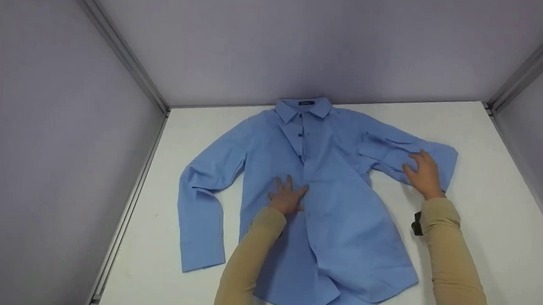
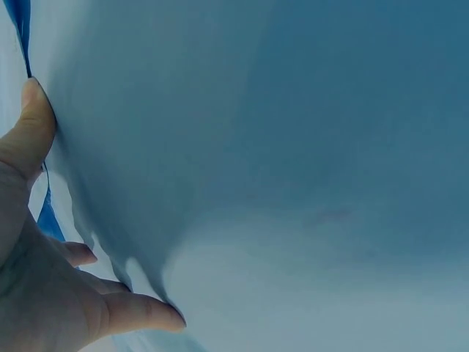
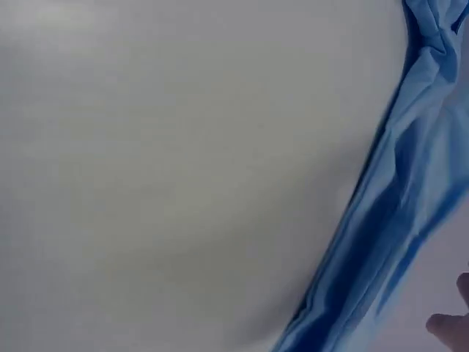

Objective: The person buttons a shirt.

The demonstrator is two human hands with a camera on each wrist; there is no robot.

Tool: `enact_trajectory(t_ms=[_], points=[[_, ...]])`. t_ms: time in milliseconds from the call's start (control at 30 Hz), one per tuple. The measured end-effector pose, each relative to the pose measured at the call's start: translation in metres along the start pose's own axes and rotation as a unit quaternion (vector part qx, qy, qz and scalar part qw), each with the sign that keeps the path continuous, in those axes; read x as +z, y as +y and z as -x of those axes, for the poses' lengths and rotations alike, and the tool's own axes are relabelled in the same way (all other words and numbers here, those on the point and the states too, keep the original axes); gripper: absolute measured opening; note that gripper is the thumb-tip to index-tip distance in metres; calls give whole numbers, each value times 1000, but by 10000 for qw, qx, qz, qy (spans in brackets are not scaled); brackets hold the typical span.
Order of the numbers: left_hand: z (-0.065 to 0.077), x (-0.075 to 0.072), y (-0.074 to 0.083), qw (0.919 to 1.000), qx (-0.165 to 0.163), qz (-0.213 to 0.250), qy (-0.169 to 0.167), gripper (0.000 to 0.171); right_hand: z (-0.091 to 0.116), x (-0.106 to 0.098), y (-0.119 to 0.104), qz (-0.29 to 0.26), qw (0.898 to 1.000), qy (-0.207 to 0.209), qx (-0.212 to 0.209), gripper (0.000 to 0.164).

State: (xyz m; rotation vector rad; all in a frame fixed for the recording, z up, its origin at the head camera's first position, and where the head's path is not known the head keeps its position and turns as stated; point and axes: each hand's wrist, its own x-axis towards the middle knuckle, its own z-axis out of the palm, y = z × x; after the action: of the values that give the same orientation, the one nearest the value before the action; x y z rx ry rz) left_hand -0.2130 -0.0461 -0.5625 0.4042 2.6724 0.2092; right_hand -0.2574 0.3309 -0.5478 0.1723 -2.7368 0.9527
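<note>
A blue long-sleeved button-up shirt (image 1: 342, 206) lies front side up, its collar at the far side. My left hand (image 1: 287, 200) rests on the middle of its front near the button placket, fingers spread. In the left wrist view, the thumb and fingers (image 2: 143, 312) lie against the blue cloth. My right hand (image 1: 425, 175) is over the sleeve on the right, fingers apart and slightly bent, with no cloth visibly gripped. That sleeve (image 1: 441, 155) is doubled back toward the body. In the right wrist view only fingertips (image 3: 451, 330) show, beside the cloth.
The other sleeve (image 1: 204, 232) bends at the elbow and runs toward the near side. Under the shirt is a white table (image 1: 153, 239), bounded by grey panels (image 1: 276, 42) at the back and both sides. A small black device (image 1: 417, 224) sits at the right wrist.
</note>
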Motion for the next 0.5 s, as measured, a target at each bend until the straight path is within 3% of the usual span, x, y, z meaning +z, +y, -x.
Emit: enact_trajectory(t_ms=[133,300,400,500], points=[[1,-1,2,10000,27,-46,9,71,10,1,6,525,9949,-478,715,41],[1,-2,1,10000,-21,-73,18,71,16,-4,9,885,9682,-1690,1616,64],[-1,-4,1,10000,2,-53,47,71,19,-7,14,938,9506,-2344,1804,73],[-2,-4,1,9999,42,-58,81,70,24,-14,22,1199,9435,-2553,1739,71]])
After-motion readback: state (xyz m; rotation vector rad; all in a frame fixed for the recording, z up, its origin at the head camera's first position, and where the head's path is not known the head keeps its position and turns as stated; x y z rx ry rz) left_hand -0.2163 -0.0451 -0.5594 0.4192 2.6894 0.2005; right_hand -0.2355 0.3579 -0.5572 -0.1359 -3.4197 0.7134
